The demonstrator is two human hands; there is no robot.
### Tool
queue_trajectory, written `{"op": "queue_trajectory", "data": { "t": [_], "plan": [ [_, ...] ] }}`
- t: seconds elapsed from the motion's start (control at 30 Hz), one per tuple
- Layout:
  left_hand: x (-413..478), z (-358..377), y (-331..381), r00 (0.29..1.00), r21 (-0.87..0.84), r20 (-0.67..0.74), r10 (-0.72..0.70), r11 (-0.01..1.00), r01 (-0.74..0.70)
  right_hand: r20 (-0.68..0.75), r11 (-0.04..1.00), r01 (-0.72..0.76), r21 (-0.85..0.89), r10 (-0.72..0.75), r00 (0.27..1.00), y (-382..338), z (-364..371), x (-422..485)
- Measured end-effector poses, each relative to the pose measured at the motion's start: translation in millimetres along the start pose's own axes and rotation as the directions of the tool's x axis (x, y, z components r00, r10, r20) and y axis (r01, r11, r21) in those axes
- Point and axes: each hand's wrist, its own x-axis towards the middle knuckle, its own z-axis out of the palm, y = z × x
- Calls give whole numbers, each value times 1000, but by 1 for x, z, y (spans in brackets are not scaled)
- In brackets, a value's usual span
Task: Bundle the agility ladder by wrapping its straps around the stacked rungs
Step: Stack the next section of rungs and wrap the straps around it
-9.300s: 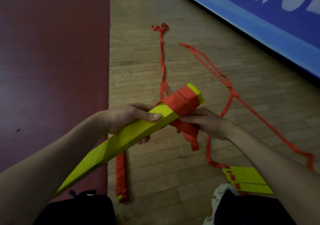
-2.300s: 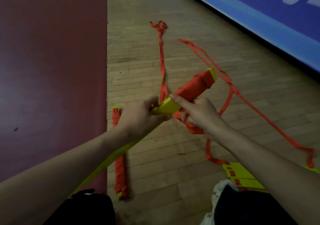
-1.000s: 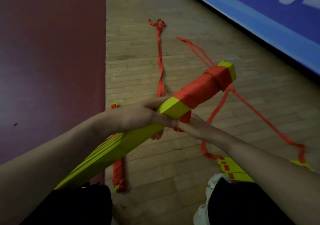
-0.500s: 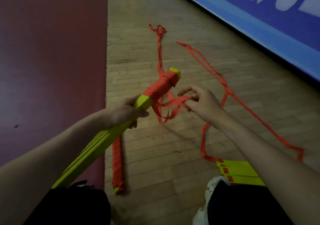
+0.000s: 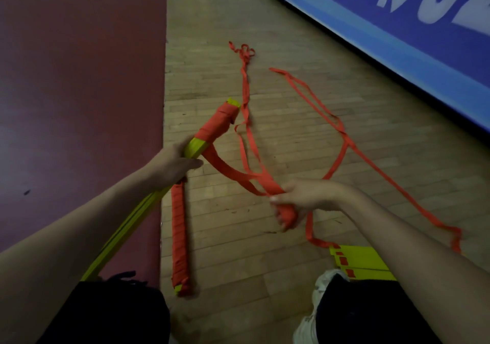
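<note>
Head view | two hands (image 5: pixel 172 164) (image 5: pixel 305 198) | one held rung stack (image 5: pixel 197 146) | two straps (image 5: pixel 233 172)

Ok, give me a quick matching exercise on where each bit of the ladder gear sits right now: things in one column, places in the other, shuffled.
Things
1. partly wrapped rung stack
2. wrapped bundle
3. loose yellow rungs
4. gathered straps

Places
A. lying on the wooden floor along the edge of the red mat
B. bunched in the right hand
C. gripped by the left hand
D. flat on the floor beside the white shoe

Pairs: 1-C, 2-A, 3-D, 4-B.
</note>
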Motion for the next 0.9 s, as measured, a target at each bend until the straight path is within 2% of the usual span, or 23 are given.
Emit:
{"op": "queue_trajectory", "data": {
  "t": [0.07, 0.1, 0.17, 0.2, 0.23, 0.27, 0.3, 0.33, 0.37, 0.4, 0.43, 0.47, 0.53, 0.57, 0.63, 0.7, 0.77, 0.8, 0.9],
  "plan": [
    [-3, 7, 10, 998, -14, 45, 38, 999, -37, 208, 990, 81, 112, -103, 973, -20, 5, -19],
    [-4, 9, 15, 997, -24, 57, 46, 999, -45, 286, 988, 113, 101, -137, 948, -27, 8, -26],
    [-4, 13, 22, 996, -41, 61, 59, 998, -57, 320, 987, 159, 5, -152, 935, -32, 11, -31],
    [-5, 13, 24, 996, -51, 65, 64, 997, -61, 242, 985, 170, -33, -157, 958, -30, 13, -26],
    [-5, 14, 25, 995, -61, 74, 69, 996, -65, 86, 981, 183, -68, -177, 980, -27, 12, -18],
    [-6, 14, 26, 993, -68, 88, 74, 995, -68, -135, 976, 187, -111, -201, 970, -23, 8, -8],
    [-7, 14, 27, 991, -75, 109, 80, 995, -72, -351, 970, 160, -184, -217, 911, -19, 1, 2],
    [-9, 15, 28, 988, -85, 133, 85, 994, -74, -510, 956, 66, -287, -211, 834, -17, -5, 7],
    [-11, 15, 31, 983, -102, 161, 89, 992, -74, -599, 921, -71, -382, -188, 778, -15, -10, 10],
    [-14, 16, 34, 976, -122, 195, 97, 990, -74, -617, 883, -179, -433, -145, 774, -12, -13, 12],
    [-16, 16, 37, 966, -144, 236, 108, 987, -75, -593, 877, -198, -438, -116, 796, -11, -12, 13],
    [-19, 17, 40, 950, -170, 289, 115, 983, -68, -556, 898, -145, -416, -125, 821, -11, -10, 13],
    [-23, 18, 44, 900, -238, 418, 123, 971, -23, -519, 954, 122, -274, -253, 816, -15, -3, 14],
    [-25, 18, 46, 871, -269, 475, 126, 963, 7, -512, 951, 255, -176, -310, 801, -17, -1, 15],
    [-28, 17, 50, 813, -314, 564, 145, 948, 49, -437, 916, 401, 15, -355, 827, -19, -2, 15],
    [-31, 12, 54, 773, -342, 613, 163, 937, 74, -266, 891, 446, 82, -412, 872, -18, -5, 11],
    [-31, 7, 54, 756, -364, 636, 157, 924, 114, -136, 889, 456, 44, -447, 884, -15, -4, 8],
    [-31, 5, 54, 752, -373, 642, 153, 919, 132, -130, 891, 453, 25, -446, 886, -14, -4, 6],
    [-28, 1, 48, 727, -382, 667, 162, 912, 147, -261, 885, 466, -12, -452, 853, -12, -8, 6]
  ]
}}
